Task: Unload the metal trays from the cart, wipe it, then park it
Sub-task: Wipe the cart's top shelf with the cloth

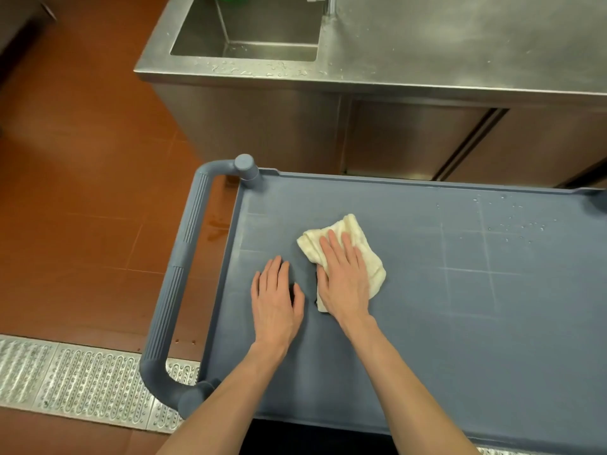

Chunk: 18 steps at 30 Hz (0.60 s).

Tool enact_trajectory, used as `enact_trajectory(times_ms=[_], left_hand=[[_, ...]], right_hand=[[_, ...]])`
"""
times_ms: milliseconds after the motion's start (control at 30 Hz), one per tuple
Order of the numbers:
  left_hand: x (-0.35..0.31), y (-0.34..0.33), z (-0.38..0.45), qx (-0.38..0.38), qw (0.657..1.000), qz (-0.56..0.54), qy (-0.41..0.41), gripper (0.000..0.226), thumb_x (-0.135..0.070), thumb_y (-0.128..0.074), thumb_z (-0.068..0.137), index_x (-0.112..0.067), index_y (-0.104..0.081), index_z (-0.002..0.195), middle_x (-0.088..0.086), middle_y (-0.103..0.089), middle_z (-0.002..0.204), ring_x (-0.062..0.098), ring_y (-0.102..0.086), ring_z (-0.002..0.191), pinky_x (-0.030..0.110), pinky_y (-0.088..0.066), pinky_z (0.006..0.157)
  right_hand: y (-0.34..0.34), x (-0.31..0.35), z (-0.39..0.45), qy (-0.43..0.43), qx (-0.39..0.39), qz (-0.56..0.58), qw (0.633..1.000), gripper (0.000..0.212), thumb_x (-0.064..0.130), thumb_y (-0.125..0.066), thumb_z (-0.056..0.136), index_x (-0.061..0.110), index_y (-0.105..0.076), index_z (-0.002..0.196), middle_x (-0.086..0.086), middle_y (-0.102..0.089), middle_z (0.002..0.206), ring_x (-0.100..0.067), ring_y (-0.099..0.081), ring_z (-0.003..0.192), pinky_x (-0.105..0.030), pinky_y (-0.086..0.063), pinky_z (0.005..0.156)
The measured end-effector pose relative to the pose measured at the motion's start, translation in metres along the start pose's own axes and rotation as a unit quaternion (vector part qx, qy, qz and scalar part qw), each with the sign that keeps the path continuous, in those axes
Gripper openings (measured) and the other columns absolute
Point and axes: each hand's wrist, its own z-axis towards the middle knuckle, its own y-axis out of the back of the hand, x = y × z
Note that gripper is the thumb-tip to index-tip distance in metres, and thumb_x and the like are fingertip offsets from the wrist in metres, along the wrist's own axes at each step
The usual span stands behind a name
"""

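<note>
The grey-blue plastic cart (460, 339) fills the lower right of the head view, its top shelf bare of trays. A cream-white cloth (366, 254) lies crumpled on the shelf's left half. My right hand (343, 277) presses flat on the cloth, fingers together and pointing away from me. My left hand (276, 300) rests flat on the bare shelf just left of the cloth, holding nothing. Water drops (512, 224) dot the shelf's far right part. No metal trays are in view.
The cart's ribbed handle (170, 290) loops out to the left. A steel counter (443, 44) with a sink basin (249, 27) stands right behind the cart. Red tile floor (82, 175) lies to the left, with a metal drain grate (82, 382) at the lower left.
</note>
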Motion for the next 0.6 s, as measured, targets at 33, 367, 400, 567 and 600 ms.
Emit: enact_trajectory(times_ms=[33, 367, 400, 567, 600], left_hand=[[0.002, 0.001, -0.001, 0.002, 1.000, -0.007, 0.000, 0.050, -0.018, -0.062, 0.099, -0.004, -0.055, 0.147, 0.011, -0.056, 0.154, 0.026, -0.050, 0.146, 0.050, -0.036, 0.124], [0.016, 0.027, -0.004, 0.004, 0.978, -0.197, 0.060, 0.058, -0.005, -0.058, 0.097, -0.006, -0.040, 0.152, 0.006, -0.046, 0.152, 0.019, -0.049, 0.138, 0.021, -0.038, 0.114], [0.019, 0.026, -0.007, -0.003, 0.977, -0.204, 0.063, 0.054, -0.003, -0.058, 0.096, -0.004, -0.042, 0.148, 0.008, -0.044, 0.151, 0.021, -0.049, 0.137, 0.016, -0.035, 0.114], [0.027, 0.020, -0.019, -0.069, 0.976, -0.190, 0.087, 0.034, -0.018, -0.048, 0.098, 0.002, -0.051, 0.125, 0.015, -0.045, 0.133, 0.031, -0.051, 0.121, 0.048, -0.051, 0.103], [0.029, 0.018, -0.019, -0.079, 0.976, -0.178, 0.095, 0.036, -0.021, -0.046, 0.098, 0.003, -0.051, 0.124, 0.017, -0.047, 0.130, 0.032, -0.051, 0.120, 0.052, -0.051, 0.102]], right_hand=[[-0.002, 0.005, 0.003, 0.016, 0.009, 0.003, 1.000, 0.057, 0.034, -0.036, 0.100, 0.020, -0.048, 0.154, 0.001, -0.042, 0.164, -0.027, -0.030, 0.156, -0.044, -0.025, 0.125], [-0.020, 0.053, 0.042, 0.182, 0.113, 0.031, 0.976, 0.067, 0.033, -0.028, 0.093, 0.021, -0.047, 0.156, 0.002, -0.039, 0.165, -0.025, -0.028, 0.157, -0.041, -0.017, 0.128], [-0.022, 0.058, 0.045, 0.200, 0.125, 0.028, 0.971, 0.067, 0.033, -0.027, 0.093, 0.020, -0.046, 0.156, 0.002, -0.039, 0.165, -0.024, -0.026, 0.157, -0.042, -0.017, 0.128], [-0.029, 0.089, 0.060, 0.292, 0.183, 0.006, 0.939, 0.061, 0.027, -0.044, 0.100, 0.022, -0.039, 0.160, 0.005, -0.030, 0.169, -0.022, -0.017, 0.160, -0.043, -0.012, 0.130], [-0.030, 0.094, 0.062, 0.311, 0.193, 0.008, 0.931, 0.063, 0.024, -0.051, 0.100, 0.022, -0.038, 0.161, 0.005, -0.029, 0.170, -0.022, -0.016, 0.160, -0.042, -0.009, 0.131]])
